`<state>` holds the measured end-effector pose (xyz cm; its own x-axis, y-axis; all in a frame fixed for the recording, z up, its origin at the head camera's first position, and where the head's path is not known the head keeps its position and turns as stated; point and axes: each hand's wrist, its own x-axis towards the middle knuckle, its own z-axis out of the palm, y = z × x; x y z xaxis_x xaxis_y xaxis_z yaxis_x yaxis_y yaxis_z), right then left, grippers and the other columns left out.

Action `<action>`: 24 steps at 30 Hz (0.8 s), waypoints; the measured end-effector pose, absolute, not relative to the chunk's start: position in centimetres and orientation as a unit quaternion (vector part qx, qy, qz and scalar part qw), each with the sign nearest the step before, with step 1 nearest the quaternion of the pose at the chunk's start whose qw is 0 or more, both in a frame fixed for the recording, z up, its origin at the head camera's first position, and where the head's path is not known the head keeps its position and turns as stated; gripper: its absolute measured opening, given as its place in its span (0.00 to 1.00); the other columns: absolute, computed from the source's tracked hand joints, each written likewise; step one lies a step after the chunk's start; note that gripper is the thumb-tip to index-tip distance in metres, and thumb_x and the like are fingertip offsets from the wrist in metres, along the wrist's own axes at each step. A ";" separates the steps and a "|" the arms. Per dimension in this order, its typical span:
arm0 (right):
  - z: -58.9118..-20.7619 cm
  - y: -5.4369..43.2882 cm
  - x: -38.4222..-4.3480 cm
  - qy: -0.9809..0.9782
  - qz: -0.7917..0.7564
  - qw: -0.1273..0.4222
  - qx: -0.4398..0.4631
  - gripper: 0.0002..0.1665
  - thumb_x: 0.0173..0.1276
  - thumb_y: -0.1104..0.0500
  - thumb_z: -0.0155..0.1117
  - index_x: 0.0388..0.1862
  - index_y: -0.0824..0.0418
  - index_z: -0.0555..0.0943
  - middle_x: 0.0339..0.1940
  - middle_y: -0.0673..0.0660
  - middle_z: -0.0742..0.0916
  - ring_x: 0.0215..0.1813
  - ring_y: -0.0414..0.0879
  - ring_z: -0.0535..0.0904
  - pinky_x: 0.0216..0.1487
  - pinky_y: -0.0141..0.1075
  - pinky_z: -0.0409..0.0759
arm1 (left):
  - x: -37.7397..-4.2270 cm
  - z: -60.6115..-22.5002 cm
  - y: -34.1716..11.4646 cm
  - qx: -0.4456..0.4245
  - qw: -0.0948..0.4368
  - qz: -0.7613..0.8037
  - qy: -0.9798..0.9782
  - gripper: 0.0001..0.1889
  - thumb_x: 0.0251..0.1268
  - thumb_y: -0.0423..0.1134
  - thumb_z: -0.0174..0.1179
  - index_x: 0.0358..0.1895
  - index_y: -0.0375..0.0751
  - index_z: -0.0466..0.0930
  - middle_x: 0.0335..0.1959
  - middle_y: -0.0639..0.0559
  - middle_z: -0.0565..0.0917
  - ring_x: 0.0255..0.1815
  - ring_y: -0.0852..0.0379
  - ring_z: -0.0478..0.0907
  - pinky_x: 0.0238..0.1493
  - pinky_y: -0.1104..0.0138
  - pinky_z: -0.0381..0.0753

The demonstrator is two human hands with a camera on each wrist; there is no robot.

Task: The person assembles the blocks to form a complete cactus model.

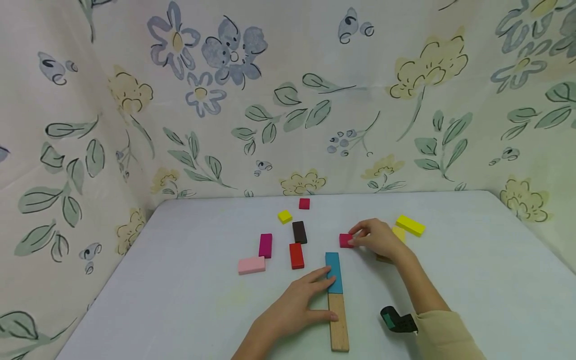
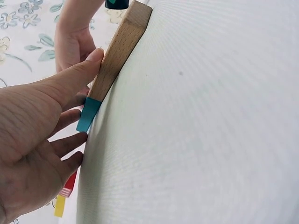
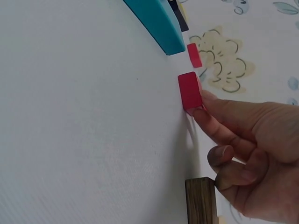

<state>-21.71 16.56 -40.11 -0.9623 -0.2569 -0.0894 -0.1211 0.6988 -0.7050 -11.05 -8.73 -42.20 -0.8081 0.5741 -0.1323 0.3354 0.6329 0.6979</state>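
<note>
A blue block (image 1: 332, 260) and a plain wooden block (image 1: 339, 335) lie end to end in a line on the white table. My left hand (image 1: 290, 306) rests beside this line, its thumb touching the wooden block and its fingertips on the blue one. Beyond the blue block's far end, slightly right, my right hand (image 1: 380, 241) pinches a small crimson block (image 3: 190, 91) between thumb and index finger. That hand's other fingers are curled in the right wrist view. A dark brown wooden block (image 3: 201, 200) lies near them, mostly covered by the hand in the head view.
Left of the line lie a red block (image 1: 296, 256), a black block (image 1: 299, 232), a magenta block (image 1: 265, 245) and a pink block (image 1: 251, 265). Farther back are a yellow block (image 1: 285, 216) and a small red block (image 1: 304, 203). Another yellow block (image 1: 410, 225) sits right.
</note>
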 end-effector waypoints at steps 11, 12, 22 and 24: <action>-40.8 15.5 -21.8 0.908 -0.395 0.092 -0.107 0.16 0.71 0.58 0.71 0.53 0.66 0.87 0.38 0.58 0.85 0.42 0.50 0.76 0.39 0.36 0.76 | -11.1 -42.2 -8.7 0.251 0.182 0.345 0.886 0.38 0.68 0.57 0.70 0.80 0.54 0.70 0.84 0.59 0.63 0.83 0.51 0.61 0.77 0.54 0.72; -40.8 15.4 -21.8 0.906 -0.398 0.091 -0.108 0.16 0.71 0.59 0.72 0.53 0.66 0.87 0.38 0.57 0.85 0.42 0.50 0.76 0.39 0.36 0.76 | -11.1 -42.2 -8.7 0.251 0.183 0.345 0.886 0.38 0.68 0.57 0.70 0.80 0.54 0.70 0.84 0.59 0.63 0.83 0.51 0.61 0.77 0.54 0.72; -41.1 14.9 -21.6 0.896 -0.418 0.097 -0.116 0.18 0.71 0.58 0.72 0.56 0.66 0.85 0.36 0.56 0.84 0.39 0.49 0.75 0.38 0.38 0.77 | -11.1 -42.3 -8.8 0.258 0.176 0.349 0.884 0.38 0.68 0.57 0.70 0.79 0.52 0.71 0.84 0.58 0.64 0.83 0.52 0.61 0.77 0.55 0.71; -41.3 14.9 -21.6 0.896 -0.417 0.095 -0.120 0.18 0.71 0.57 0.72 0.56 0.65 0.85 0.35 0.56 0.84 0.38 0.49 0.75 0.38 0.37 0.77 | -11.1 -42.3 -8.8 0.259 0.174 0.349 0.884 0.38 0.69 0.57 0.70 0.79 0.52 0.71 0.84 0.58 0.64 0.83 0.52 0.61 0.77 0.55 0.71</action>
